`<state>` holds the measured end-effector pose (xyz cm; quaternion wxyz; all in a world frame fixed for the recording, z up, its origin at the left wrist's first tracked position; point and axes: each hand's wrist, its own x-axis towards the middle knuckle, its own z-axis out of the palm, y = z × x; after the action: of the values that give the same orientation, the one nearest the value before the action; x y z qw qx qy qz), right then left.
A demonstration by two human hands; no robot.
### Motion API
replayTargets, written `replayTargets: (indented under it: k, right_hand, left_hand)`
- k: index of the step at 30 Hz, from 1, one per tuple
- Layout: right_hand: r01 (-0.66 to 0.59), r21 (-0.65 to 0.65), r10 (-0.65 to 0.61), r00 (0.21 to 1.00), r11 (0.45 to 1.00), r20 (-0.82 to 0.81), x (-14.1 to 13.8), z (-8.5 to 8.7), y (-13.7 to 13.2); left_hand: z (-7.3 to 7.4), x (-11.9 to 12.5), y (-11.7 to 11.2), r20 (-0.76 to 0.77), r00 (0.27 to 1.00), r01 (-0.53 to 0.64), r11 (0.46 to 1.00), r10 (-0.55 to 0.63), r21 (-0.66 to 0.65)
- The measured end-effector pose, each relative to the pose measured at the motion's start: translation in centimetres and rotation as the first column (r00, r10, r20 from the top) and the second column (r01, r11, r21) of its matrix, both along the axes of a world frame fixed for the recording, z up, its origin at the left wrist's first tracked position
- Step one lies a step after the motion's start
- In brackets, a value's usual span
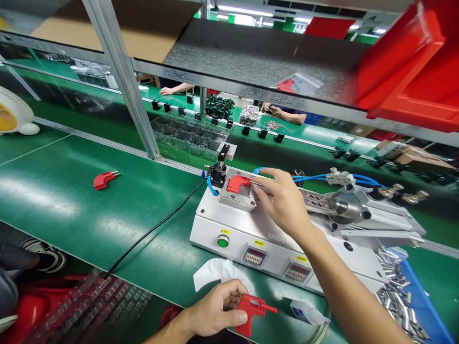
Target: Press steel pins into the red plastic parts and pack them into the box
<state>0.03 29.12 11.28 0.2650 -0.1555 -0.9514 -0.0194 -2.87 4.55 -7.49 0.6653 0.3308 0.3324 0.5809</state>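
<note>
My left hand, near the table's front edge, is closed on a red pistol-shaped plastic part with a thin red barrel pointing right. Over the silver bench machine, my right hand pinches a thin metal tube between thumb and fingers. The tube meets a second red plastic part lying in the machine's metal fixture block; whether they are joined is hidden by my fingers. Another red part, with a metal tube sticking out, lies on the green table to the left.
A blue bin of metal tubes stands at lower right. White tissue and a small plastic bag lie before the machine. A black cable crosses the table. Beyond the frame post, co-workers' hands rest at another bench.
</note>
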Motion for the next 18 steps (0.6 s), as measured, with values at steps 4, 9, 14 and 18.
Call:
replayTargets:
  k: [4, 9, 14, 18]
  right_hand:
    - [-0.019, -0.065, 0.033, 0.973, 0.998, 0.227, -3.3, 2.0, 0.6]
    - [-0.043, -0.103, 0.076, 0.937, 0.994, 0.341, -5.0, 3.1, 1.0]
    - [-0.046, -0.196, 0.048, 0.999, 0.980, 0.006, -2.2, 4.2, 0.4]
    - [-0.142, -0.258, 0.117, 0.987, 0.956, -0.108, 4.6, 4.7, -0.4]
  left_hand:
    - [0.2, -0.2, 0.0, -0.009, 1.000, 0.000, 1.000, 0.000, 0.001]
    - [0.8, -0.3, -0.1, -0.014, 1.000, -0.007, 1.000, 0.006, -0.021]
    - [0.7, 0.0, 0.1, -0.003, 0.999, -0.049, 0.998, 0.049, -0.042]
    - [0.2, 0.1, -0.6, 0.108, 0.994, 0.013, 1.000, -0.010, -0.027]
